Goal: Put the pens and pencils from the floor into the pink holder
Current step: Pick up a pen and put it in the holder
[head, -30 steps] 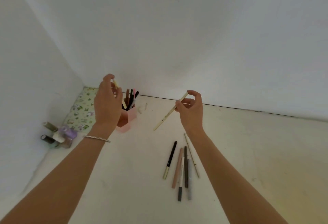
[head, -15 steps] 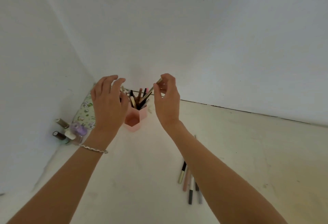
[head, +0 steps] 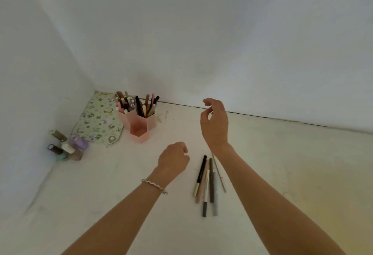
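Note:
The pink holder (head: pixel 141 128) stands on the floor near the wall corner, made of hexagonal cups. Its rear cups hold several pens and pencils (head: pixel 139 104); the front cup looks empty. Several pens and pencils (head: pixel 207 182) lie side by side on the floor in front of me. My left hand (head: pixel 173 159) hovers just left of them, fingers curled, holding nothing. My right hand (head: pixel 215 123) is raised above the far end of the row, fingers loosely apart and empty. My right forearm covers part of the rightmost thin pencil.
A floral cloth pouch (head: pixel 99 121) lies flat in the corner left of the holder. Several small bottles (head: pixel 66 145) stand against the left wall. White walls close the back and left. A small white scrap (head: pixel 161 116) lies right of the holder.
My right hand let go of the cream pencil at the holder and pulled back right. My left hand came down from the holder toward the pens on the floor.

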